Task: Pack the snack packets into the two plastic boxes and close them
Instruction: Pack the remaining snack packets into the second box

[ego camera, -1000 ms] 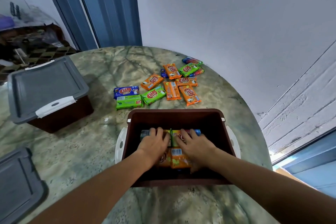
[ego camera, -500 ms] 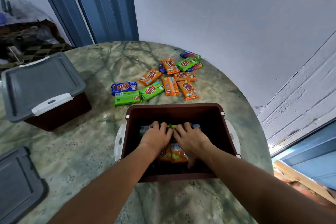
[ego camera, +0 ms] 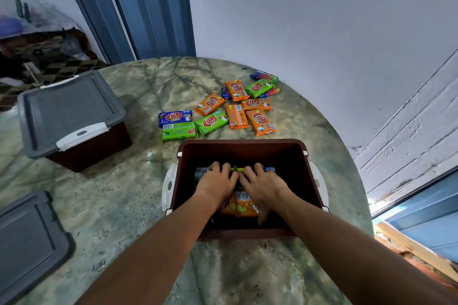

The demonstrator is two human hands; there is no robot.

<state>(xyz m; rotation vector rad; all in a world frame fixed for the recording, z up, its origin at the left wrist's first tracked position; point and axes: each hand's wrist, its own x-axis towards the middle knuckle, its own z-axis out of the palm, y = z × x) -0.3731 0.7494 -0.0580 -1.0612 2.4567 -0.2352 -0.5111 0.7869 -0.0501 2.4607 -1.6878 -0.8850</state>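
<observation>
Your fingers lie flat and spread, gripping nothing: your left hand (ego camera: 218, 182) and right hand (ego camera: 264, 184) press side by side on the snack packets already inside the open brown box (ego camera: 292, 153), an orange packet (ego camera: 241, 205) showing between your wrists at 6 o'clock. The loose packets (ego camera: 223, 109) still to pack lie on the marble table (ego camera: 124, 193) just past the box's far wall, at 12 o'clock from your fingertips, scattered with their long axes running every way. The orange ones at 1 o'clock sit nearer your right hand; the blue and green pair at 11 o'clock sit nearer your left. A closed box (ego camera: 71, 116) stands well apart at 10 o'clock, and the spare grey lid (ego camera: 27, 242) lies at 8 o'clock.
</observation>
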